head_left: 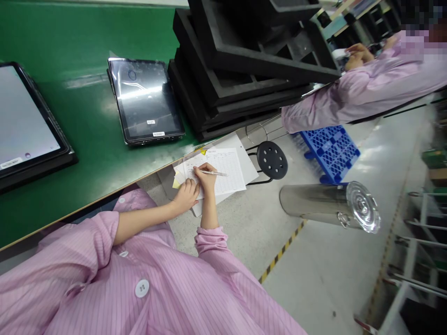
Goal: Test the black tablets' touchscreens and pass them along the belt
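My right hand [206,178] is closed around a slim pen [218,173], its tip end over a printed form [228,172] with a table of rows. My left hand [187,196] lies flat on the near edge of the same paper, fingers stretched out beside the right hand. Under the form is a larger white board or sheet [249,170]. Yellow slips [176,183] stick out at the paper's left side. What is written cannot be read.
On the green workbench [87,37] lie a dark-screened tablet [146,102] and a lit tablet [28,116]. Black foam trays [223,88] are stacked beyond. A round black stool [272,160], blue pallet [331,151] and metal bin [314,201] stand on the floor. A co-worker's sleeve [359,93] is at right.
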Motion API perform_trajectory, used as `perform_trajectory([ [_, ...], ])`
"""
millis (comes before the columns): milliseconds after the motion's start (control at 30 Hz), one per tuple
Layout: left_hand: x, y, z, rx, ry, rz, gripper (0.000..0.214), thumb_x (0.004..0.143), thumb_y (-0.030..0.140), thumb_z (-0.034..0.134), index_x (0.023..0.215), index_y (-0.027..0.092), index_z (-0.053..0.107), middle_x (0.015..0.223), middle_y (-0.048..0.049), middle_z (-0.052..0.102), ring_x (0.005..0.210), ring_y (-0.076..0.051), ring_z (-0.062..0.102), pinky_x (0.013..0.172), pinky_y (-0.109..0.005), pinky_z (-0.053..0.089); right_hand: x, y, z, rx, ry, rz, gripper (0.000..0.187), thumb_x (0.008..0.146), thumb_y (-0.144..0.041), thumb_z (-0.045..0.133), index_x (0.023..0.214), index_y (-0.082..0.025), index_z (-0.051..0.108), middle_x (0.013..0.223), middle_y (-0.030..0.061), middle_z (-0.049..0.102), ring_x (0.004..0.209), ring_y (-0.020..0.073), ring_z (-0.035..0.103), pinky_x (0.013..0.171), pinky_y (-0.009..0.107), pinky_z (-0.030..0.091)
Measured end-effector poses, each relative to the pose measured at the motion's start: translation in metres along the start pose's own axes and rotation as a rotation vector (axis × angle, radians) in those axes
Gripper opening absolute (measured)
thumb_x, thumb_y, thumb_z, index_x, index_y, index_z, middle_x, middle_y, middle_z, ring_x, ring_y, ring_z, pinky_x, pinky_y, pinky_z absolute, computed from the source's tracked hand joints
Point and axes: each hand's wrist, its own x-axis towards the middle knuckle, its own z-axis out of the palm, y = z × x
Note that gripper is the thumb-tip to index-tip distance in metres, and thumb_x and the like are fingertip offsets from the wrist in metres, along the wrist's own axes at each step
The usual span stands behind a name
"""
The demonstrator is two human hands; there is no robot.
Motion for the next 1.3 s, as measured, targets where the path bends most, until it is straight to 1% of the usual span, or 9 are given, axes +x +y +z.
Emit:
perform_trajectory([
  [67, 0.0009, 0.0007, 0.0008, -0.016, -0.004, 0.0, 0.062, 0.095, 0.041, 0.055, 0.142, 0.0, 0.046, 0.144, -0.0343, 0.046, 0.134, -0.042, 0.045, 0.103, -0.048, 0.036, -0.0026, -0.003, 0.003, -0.016, -0.001, -0.01, 0.034, 0.069, -0.037, 0.07, 0.054, -0.023, 0.043, 0.051, -0.0054, 0.045, 0.051, 0.0119, 0.041, 0.053, 0.027, 0.037],
  [133, 0.0018, 0.0013, 0.0013, -0.014, -0.005, -0.001, 0.061, 0.094, 0.04, 0.056, 0.14, 0.0, 0.048, 0.144, -0.034, 0.046, 0.133, -0.042, 0.046, 0.103, -0.048, 0.036, -0.0049, -0.0047, 0.0049, -0.029, 0.009, -0.02, 0.035, 0.07, -0.034, 0.067, 0.052, -0.023, 0.039, 0.05, -0.0059, 0.042, 0.052, 0.0115, 0.038, 0.053, 0.027, 0.035],
  [233, 0.0026, 0.0016, 0.0017, 0.013, -0.002, 0.0, 0.059, 0.095, 0.041, 0.055, 0.138, 0.001, 0.05, 0.143, -0.0333, 0.047, 0.132, -0.042, 0.047, 0.103, -0.048, 0.036, -0.0079, -0.0053, 0.0066, -0.044, 0.017, -0.026, 0.033, 0.07, -0.032, 0.065, 0.052, -0.023, 0.038, 0.049, -0.0062, 0.04, 0.052, 0.0113, 0.036, 0.052, 0.027, 0.032],
  [367, 0.0024, 0.0009, 0.0016, 0.03, 0.005, 0.014, 0.058, 0.095, 0.042, 0.054, 0.135, 0.001, 0.051, 0.142, -0.0333, 0.049, 0.131, -0.042, 0.048, 0.101, -0.047, 0.038, -0.0096, -0.0038, 0.0074, -0.044, 0.013, -0.034, 0.032, 0.069, -0.031, 0.064, 0.051, -0.023, 0.038, 0.049, -0.0064, 0.039, 0.051, 0.0111, 0.035, 0.052, 0.027, 0.03],
  [567, 0.0013, 0.0002, -0.0007, 0.038, 0.008, -0.007, 0.058, 0.095, 0.044, 0.055, 0.138, 0.006, 0.049, 0.146, -0.0318, 0.045, 0.131, -0.042, 0.048, 0.1, -0.046, 0.039, -0.0096, -0.0028, 0.0076, -0.031, 0.006, -0.035, 0.034, 0.07, -0.032, 0.065, 0.052, -0.023, 0.038, 0.05, -0.0064, 0.039, 0.051, 0.011, 0.035, 0.052, 0.027, 0.029],
  [733, 0.0033, 0.0015, -0.0014, 0.046, -0.014, -0.006, 0.058, 0.095, 0.043, 0.055, 0.138, 0.005, 0.049, 0.145, -0.0321, 0.046, 0.13, -0.039, 0.049, 0.103, -0.047, 0.037, -0.0103, -0.004, 0.0082, -0.044, -0.001, -0.038, 0.033, 0.07, -0.03, 0.064, 0.052, -0.023, 0.037, 0.049, -0.0065, 0.038, 0.051, 0.0111, 0.034, 0.052, 0.027, 0.029],
  [1067, 0.0054, 0.0005, 0.0027, 0.076, 0.003, 0.002, 0.062, 0.093, 0.046, 0.059, 0.139, 0.006, 0.049, 0.145, -0.0322, 0.047, 0.13, -0.039, 0.05, 0.102, -0.046, 0.038, -0.0086, -0.0046, 0.0078, -0.067, -0.009, -0.038, 0.032, 0.068, -0.033, 0.064, 0.051, -0.023, 0.038, 0.049, -0.0062, 0.04, 0.051, 0.0111, 0.035, 0.052, 0.027, 0.029],
  [1300, 0.006, 0.0002, -0.0016, 0.091, -0.023, 0.013, 0.062, 0.093, 0.047, 0.057, 0.138, 0.005, 0.05, 0.145, -0.0333, 0.046, 0.13, -0.039, 0.051, 0.103, -0.046, 0.038, -0.0087, -0.0059, 0.0084, -0.071, 0.009, -0.041, 0.032, 0.069, -0.032, 0.062, 0.052, -0.024, 0.037, 0.049, -0.0063, 0.039, 0.052, 0.0113, 0.035, 0.053, 0.027, 0.029],
])
